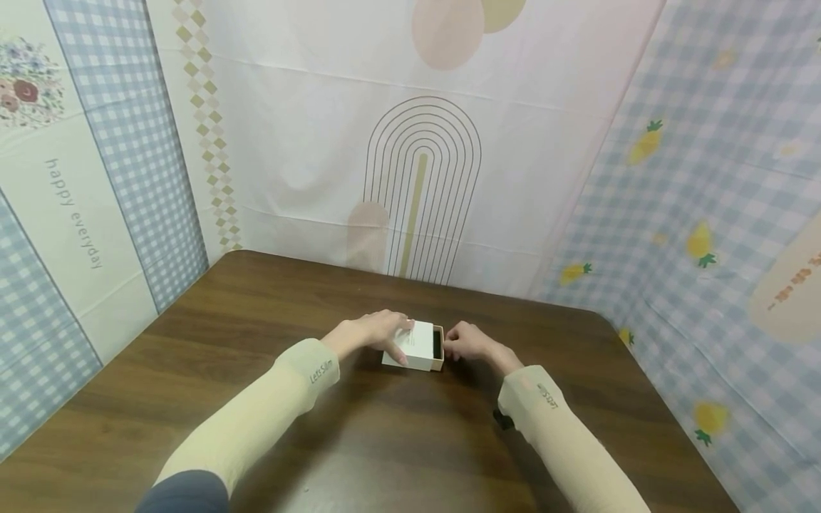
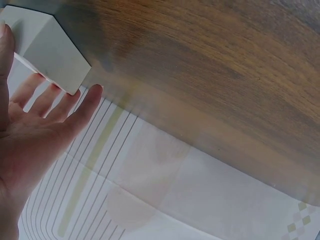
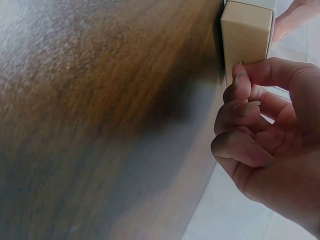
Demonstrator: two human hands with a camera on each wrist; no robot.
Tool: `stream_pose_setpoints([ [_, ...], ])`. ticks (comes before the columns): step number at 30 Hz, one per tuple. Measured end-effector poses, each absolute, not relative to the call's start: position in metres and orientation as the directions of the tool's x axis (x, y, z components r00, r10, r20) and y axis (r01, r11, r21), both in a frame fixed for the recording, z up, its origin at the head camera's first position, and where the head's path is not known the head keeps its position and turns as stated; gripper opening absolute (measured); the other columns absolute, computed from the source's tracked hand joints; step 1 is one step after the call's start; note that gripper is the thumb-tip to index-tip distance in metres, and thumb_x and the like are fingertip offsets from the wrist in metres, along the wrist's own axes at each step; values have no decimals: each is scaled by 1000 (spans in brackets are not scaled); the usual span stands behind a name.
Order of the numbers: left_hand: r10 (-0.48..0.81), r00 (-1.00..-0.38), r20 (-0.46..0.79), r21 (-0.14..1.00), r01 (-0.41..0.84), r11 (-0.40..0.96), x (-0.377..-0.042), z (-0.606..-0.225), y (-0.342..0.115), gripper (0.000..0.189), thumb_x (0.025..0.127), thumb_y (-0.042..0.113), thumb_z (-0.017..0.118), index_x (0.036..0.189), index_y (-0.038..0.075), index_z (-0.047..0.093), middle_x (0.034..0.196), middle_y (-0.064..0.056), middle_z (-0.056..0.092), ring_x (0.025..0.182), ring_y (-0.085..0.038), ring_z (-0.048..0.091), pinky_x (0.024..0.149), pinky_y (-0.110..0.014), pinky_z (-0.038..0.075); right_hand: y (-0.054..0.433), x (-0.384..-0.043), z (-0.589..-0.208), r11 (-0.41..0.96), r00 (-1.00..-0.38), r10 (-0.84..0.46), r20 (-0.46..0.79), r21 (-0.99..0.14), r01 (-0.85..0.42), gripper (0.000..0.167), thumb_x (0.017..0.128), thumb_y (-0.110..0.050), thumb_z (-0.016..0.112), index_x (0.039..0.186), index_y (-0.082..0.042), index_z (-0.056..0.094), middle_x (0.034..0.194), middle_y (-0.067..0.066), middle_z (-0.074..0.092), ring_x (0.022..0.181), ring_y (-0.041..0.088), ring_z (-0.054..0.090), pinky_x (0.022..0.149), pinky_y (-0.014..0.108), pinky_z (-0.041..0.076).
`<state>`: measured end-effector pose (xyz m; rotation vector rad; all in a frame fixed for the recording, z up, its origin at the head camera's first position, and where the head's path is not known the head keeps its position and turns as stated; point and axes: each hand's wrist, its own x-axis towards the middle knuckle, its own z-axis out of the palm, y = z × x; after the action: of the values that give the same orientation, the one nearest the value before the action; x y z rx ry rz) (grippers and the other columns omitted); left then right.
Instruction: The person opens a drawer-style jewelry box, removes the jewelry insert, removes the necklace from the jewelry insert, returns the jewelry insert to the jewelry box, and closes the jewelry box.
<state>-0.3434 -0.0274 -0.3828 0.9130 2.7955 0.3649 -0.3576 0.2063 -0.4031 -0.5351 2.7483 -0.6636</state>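
A small white drawer-style box lies on the table, its tan inner drawer slid partway out to the right. Dark material shows inside the exposed strip. My left hand grips the white outer sleeve, thumb along the near side and fingertips along the far side; the left wrist view shows the fingers against the sleeve. At the drawer's tan end face, my right hand pinches thumb and index finger together, with a tiny bit of something showing at the tips. Its other fingers are curled.
The dark brown wooden table surrounds the box. A white patterned cloth hangs behind the back edge, and a blue checked cloth hangs at the right. A small black object shows under the right wrist.
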Motion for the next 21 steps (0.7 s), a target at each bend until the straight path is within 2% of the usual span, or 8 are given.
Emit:
stream_pose_setpoints([
  [21, 595, -798, -99, 295, 547, 783, -342, -382, -28, 82, 72, 41, 82, 142, 16, 48, 143, -9, 50, 124, -29, 51, 96, -51, 47, 210, -358, -403, 826, -898, -409, -165, -485, -287, 25, 89, -11, 54, 71, -3, 69, 54, -3, 56, 49, 7, 46, 46, 19, 38],
])
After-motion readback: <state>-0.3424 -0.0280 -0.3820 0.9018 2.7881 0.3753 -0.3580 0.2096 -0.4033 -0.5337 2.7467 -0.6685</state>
